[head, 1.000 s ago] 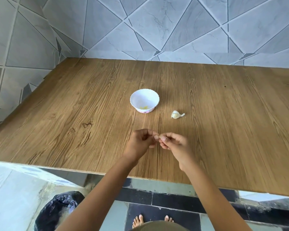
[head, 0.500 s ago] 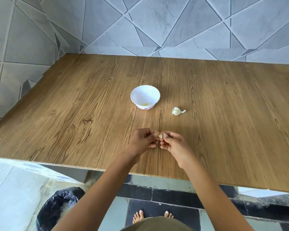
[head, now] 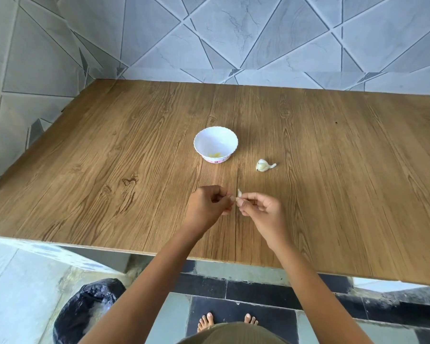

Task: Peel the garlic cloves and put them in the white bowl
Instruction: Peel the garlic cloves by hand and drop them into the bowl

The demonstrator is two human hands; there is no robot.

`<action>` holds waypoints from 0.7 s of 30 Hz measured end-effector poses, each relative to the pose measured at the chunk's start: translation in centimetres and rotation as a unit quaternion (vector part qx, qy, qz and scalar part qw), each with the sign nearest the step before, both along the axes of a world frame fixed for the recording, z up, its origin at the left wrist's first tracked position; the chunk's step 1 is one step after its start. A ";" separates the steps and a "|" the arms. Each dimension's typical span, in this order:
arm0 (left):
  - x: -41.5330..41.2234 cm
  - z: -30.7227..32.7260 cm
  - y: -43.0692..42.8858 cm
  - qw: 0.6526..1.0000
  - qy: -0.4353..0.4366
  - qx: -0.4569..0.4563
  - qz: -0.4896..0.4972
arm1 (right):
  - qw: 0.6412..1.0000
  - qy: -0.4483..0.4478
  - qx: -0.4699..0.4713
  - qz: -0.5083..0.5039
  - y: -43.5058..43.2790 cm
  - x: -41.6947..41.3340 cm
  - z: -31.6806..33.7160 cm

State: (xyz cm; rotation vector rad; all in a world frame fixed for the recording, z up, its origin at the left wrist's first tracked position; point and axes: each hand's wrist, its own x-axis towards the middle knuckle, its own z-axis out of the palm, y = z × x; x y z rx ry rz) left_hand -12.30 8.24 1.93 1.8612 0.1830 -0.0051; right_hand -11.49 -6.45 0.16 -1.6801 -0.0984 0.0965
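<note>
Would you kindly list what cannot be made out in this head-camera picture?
Head view only:
- Garlic clove: tiny, partly covered by the right hand's fingertips; remaining skin unclear, as is whether the left hand pinches it.
- White bowl: pale bits inside too small to count.
- Garlic piece on the table: too small to count cloves.
- Black-bagged bin: cut off by the left forearm and bottom edge.

Head view, looking forward-down over table (head: 110, 170), near hands.

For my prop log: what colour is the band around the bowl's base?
Pink band, head view.
</note>
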 end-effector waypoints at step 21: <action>0.5 -0.5 1.1 0.980 -0.010 0.182 -0.078 | 0.975 0.164 0.150 -0.008 0.1 0.0 0.6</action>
